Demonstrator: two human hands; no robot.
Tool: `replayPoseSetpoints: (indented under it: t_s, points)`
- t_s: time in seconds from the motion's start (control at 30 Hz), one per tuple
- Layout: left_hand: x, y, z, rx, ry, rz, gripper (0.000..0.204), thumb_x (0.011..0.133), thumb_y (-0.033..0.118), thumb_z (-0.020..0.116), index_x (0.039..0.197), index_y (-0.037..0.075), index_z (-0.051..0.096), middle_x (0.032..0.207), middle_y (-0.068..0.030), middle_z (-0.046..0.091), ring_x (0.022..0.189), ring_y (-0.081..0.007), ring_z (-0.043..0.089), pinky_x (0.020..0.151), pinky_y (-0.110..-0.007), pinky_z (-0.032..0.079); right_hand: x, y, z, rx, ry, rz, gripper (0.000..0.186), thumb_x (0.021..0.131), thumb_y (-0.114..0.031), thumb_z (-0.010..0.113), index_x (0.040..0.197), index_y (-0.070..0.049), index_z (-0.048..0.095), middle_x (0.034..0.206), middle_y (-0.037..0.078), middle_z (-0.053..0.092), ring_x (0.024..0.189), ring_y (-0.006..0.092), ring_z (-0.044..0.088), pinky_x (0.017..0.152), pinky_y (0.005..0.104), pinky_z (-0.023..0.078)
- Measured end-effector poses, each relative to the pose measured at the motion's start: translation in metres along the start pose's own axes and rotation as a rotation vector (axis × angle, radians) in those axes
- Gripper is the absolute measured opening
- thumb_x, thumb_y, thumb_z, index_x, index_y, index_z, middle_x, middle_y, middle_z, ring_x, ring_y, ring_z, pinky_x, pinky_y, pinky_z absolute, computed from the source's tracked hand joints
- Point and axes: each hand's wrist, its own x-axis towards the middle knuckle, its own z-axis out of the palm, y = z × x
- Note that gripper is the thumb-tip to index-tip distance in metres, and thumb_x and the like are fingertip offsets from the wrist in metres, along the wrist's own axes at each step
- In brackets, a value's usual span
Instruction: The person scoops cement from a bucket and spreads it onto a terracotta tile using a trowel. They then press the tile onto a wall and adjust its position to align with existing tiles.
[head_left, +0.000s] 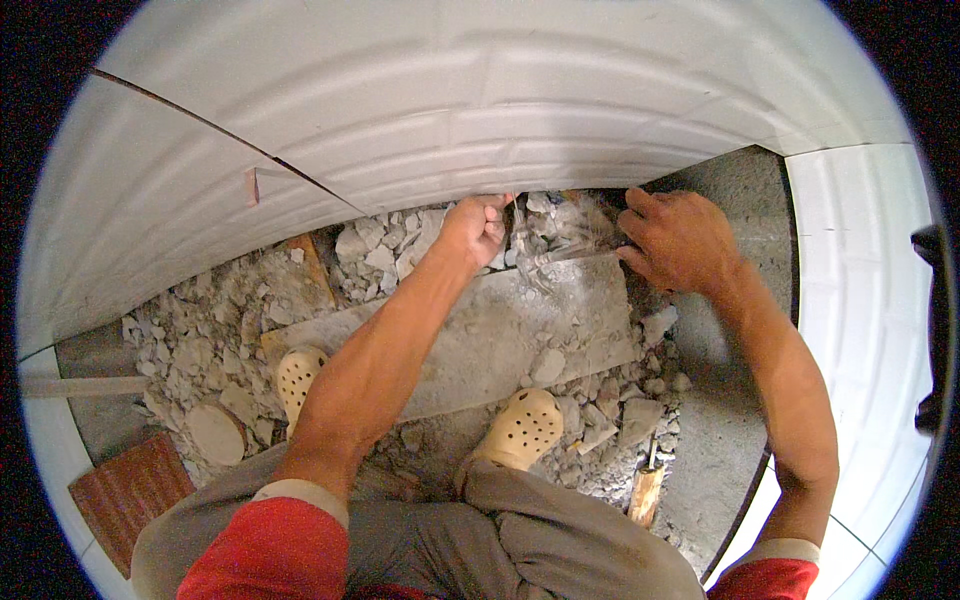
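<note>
At the foot of the white tiled wall (pixel 480 110), my left hand (pixel 474 232) is closed, its thumb and fingertips pinched together by the wall's lower edge. What they hold is too small to make out. To the right, my right hand (pixel 682 240) curls around the end of a dusty hammer (pixel 575 252). The hammer's pale head lies to the left, over rubble (pixel 380 245) and just beyond a dusty board (pixel 470 330), close to my left fingertips. The right palm and most of the grip are hidden.
Cream clogs (pixel 524 430) on my feet stand amid broken debris. A wooden-handled tool (pixel 647 490) lies at lower right. A reddish-brown ribbed piece (pixel 133 495) and a round pale piece (pixel 215 434) lie at left. White tiles (pixel 850 270) rise on the right.
</note>
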Motion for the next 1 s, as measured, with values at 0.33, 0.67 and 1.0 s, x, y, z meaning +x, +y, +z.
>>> replayPoseSetpoints:
  t_s: [0.33, 0.67, 1.0]
  points:
    - [-0.001, 0.002, -0.002, 0.006, 0.028, -0.027, 0.016, 0.092, 0.003, 0.053, 0.107, 0.003, 0.060, 0.092, -0.0008, 0.068, 0.048, 0.0008, 0.044, 0.038, -0.017, 0.033, 0.005, -0.003, -0.004, -0.065, -0.064, 0.008, 0.028, 0.083, -0.033, 0.067, 0.092, -0.006, 0.067, 0.106, 0.014, 0.061, 0.080, 0.0323, 0.068, 0.070, 0.0446, 0.057]
    - [-0.003, 0.001, 0.001, 0.008, -0.011, -0.012, 0.016, 0.093, 0.003, 0.052, 0.108, 0.002, 0.060, 0.090, -0.0003, 0.067, 0.047, 0.0007, 0.043, 0.037, -0.015, 0.032, 0.003, -0.004, 0.006, -0.058, 0.100, 0.024, 0.031, 0.082, -0.035, 0.070, 0.088, -0.007, 0.062, 0.096, 0.010, 0.059, 0.082, 0.0308, 0.066, 0.072, 0.0441, 0.055]
    - [-0.002, 0.002, -0.004, 0.016, -0.022, -0.038, 0.016, 0.091, 0.001, 0.056, 0.107, 0.001, 0.059, 0.091, -0.0016, 0.067, 0.047, 0.0009, 0.044, 0.036, -0.015, 0.033, -0.005, -0.003, 0.017, 0.021, 0.004, 0.063, 0.028, 0.085, -0.035, 0.066, 0.088, -0.007, 0.064, 0.098, 0.010, 0.061, 0.076, 0.0316, 0.066, 0.068, 0.0438, 0.057]
